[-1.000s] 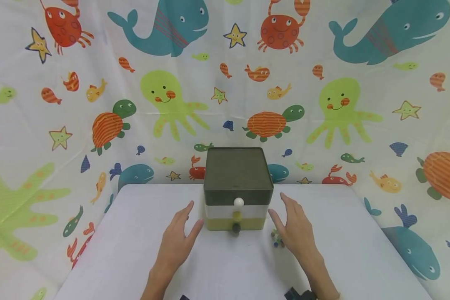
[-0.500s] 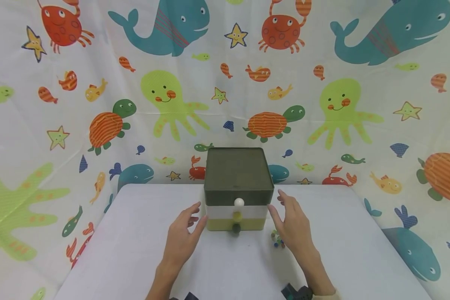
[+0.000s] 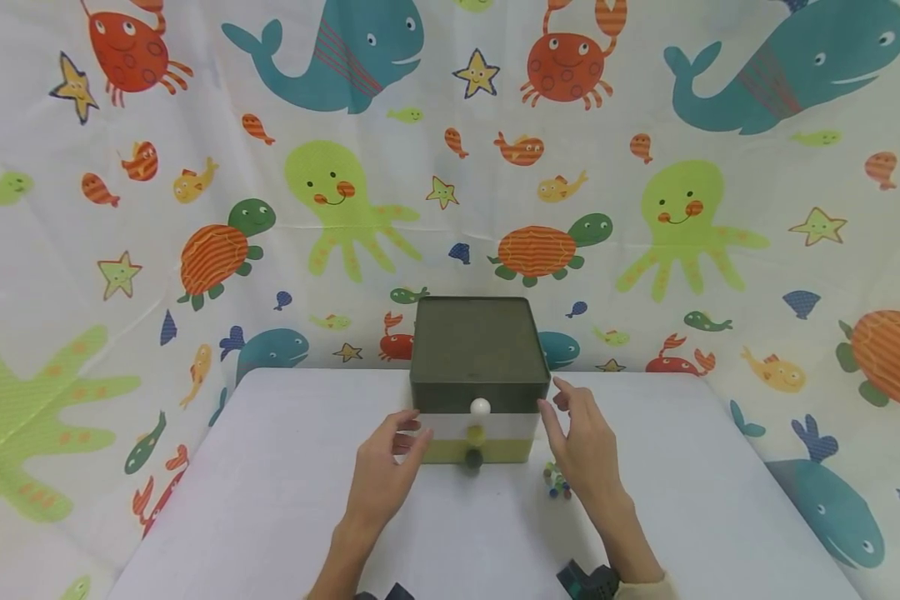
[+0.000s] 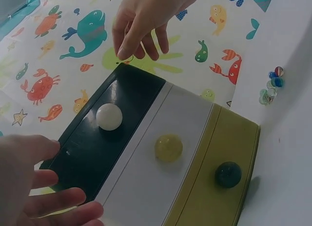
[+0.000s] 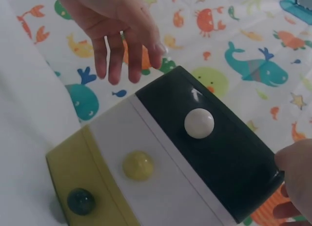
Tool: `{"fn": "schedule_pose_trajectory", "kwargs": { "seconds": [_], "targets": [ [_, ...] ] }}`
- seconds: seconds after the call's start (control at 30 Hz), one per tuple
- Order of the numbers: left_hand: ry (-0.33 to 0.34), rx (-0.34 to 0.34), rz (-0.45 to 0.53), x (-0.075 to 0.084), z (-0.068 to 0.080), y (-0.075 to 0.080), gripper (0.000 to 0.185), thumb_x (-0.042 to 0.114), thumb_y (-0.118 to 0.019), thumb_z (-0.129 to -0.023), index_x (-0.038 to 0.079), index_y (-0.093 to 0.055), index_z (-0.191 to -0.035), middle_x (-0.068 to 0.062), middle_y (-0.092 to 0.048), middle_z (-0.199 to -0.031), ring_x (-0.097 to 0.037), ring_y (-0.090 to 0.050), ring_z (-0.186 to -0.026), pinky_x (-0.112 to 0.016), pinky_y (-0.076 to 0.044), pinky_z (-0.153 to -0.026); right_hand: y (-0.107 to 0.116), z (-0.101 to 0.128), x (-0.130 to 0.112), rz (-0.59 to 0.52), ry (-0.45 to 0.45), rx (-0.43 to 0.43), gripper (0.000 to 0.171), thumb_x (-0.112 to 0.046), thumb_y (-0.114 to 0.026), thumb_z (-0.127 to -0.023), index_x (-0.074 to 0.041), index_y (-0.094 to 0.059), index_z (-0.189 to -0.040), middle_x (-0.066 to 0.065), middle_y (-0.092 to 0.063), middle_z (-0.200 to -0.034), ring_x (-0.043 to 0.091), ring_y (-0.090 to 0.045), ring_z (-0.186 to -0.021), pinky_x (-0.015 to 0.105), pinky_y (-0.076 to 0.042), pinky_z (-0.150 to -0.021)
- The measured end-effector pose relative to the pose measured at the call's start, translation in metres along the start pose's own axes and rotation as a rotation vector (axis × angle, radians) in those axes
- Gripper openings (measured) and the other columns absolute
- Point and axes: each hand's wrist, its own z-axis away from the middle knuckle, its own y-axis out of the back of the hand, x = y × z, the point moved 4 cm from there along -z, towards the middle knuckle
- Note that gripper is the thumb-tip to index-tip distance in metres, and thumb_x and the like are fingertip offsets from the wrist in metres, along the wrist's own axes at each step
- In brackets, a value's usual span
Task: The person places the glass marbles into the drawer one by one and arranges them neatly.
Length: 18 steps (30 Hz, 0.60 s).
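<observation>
A small drawer box [image 3: 476, 342] stands at the far side of the table, with a dark green top drawer [image 4: 80, 160], a white middle one [image 4: 141, 177] and an olive yellow bottom one [image 4: 214, 196]. Their round knobs are white [image 5: 199, 123], yellow [image 5: 138, 165] and dark green [image 5: 81, 201]. My left hand [image 3: 382, 475] is at the box's front left corner, fingers loosely bent, overlapping its edge in the head view. At the front right corner is my right hand [image 3: 591, 450], thumb and fingers spread apart. Neither hand holds anything. All the drawers are closed.
Several small glass marbles [image 4: 271, 87] lie in a cluster on the white table [image 3: 270, 483], right of the box and beside my right hand. Behind the table hangs a white cloth [image 3: 390, 250] printed with sea animals.
My left hand has moved right and closer to the box's front left corner. My right hand has shifted only slightly, staying by the right corner. The box and marbles have not moved.
</observation>
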Motion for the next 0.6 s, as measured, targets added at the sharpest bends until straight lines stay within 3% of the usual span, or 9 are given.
{"fn": "schedule_pose_trajectory", "kwargs": {
  "seconds": [0.1,0.27,0.6],
  "targets": [
    [-0.042,0.014,0.021,0.002,-0.001,-0.006,0.033,0.019,-0.076,-0.09,0.008,-0.066,-0.12,-0.006,-0.074,-0.105,-0.01,-0.071,-0.084,-0.025,-0.062,-0.078,0.0,-0.002,0.0,-0.025,0.019,0.026,0.042,-0.008,-0.079,-0.085,0.002,-0.062,-0.122,0.012,-0.064,-0.091,0.023,-0.065,-0.078,0.032,-0.059,-0.059],
    [-0.052,0.008,0.041,0.007,-0.002,-0.014,0.032,0.017,-0.077,-0.09,0.007,-0.067,-0.118,-0.007,-0.074,-0.102,-0.009,-0.071,-0.082,-0.025,-0.062,-0.077,0.0,-0.005,0.0,-0.058,0.046,0.063,0.034,-0.004,-0.077,-0.085,0.001,-0.065,-0.117,0.01,-0.064,-0.09,0.022,-0.066,-0.078,0.033,-0.06,-0.064],
    [-0.062,-0.005,0.062,0.012,-0.004,-0.025,0.032,0.014,-0.076,-0.089,0.006,-0.067,-0.119,-0.005,-0.073,-0.1,-0.012,-0.071,-0.082,-0.026,-0.062,-0.077,-0.001,-0.01,0.003,-0.082,0.07,0.105,0.028,0.0,-0.077,-0.084,0.002,-0.068,-0.111,0.011,-0.064,-0.093,0.02,-0.065,-0.076,0.019,-0.055,-0.063]
  ]
}}
